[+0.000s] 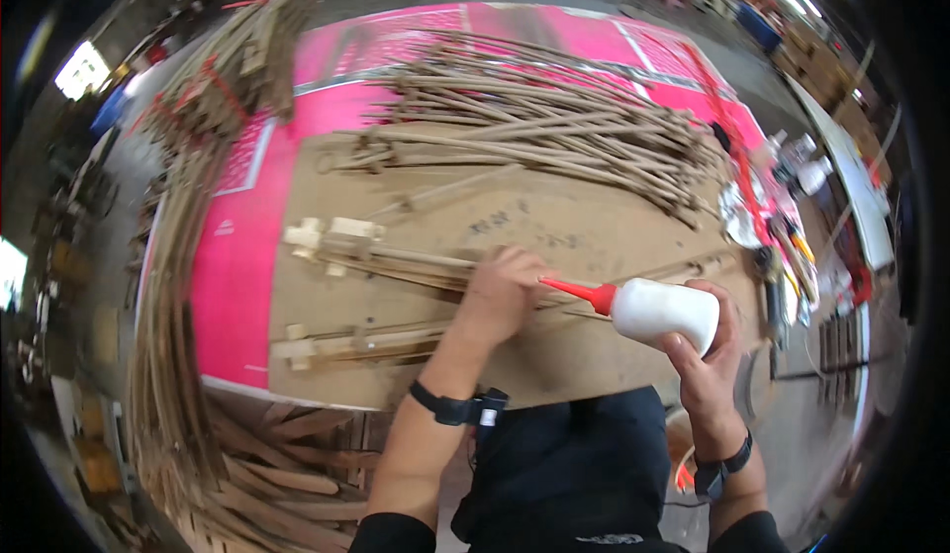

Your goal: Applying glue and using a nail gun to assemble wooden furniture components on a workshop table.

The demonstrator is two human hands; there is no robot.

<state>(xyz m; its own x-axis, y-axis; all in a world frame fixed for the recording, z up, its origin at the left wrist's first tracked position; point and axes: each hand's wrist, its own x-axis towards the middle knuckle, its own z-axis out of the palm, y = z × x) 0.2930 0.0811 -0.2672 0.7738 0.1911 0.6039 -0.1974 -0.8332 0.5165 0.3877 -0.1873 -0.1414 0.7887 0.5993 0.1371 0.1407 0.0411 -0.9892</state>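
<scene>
Head view: a white squeeze bottle (655, 312) with a red nozzle (582, 294) is grasped in the right hand (711, 350), tilted over the cardboard sheet (564, 375) on the pink-covered bench (233, 296), its tip pointed toward the left hand (503, 288). By the left hand, wooden rods (421, 258) ending in pale blocks (354, 230) are gripped. Nearer the person, a second rod assembly (386, 339) is laid; at the far side, thin rods (554, 123) are heaped.

I can't make out the dark marks (500, 219) on the cardboard (633, 241); the left hand (502, 288) hides part of the wooden strips (421, 259).
</scene>
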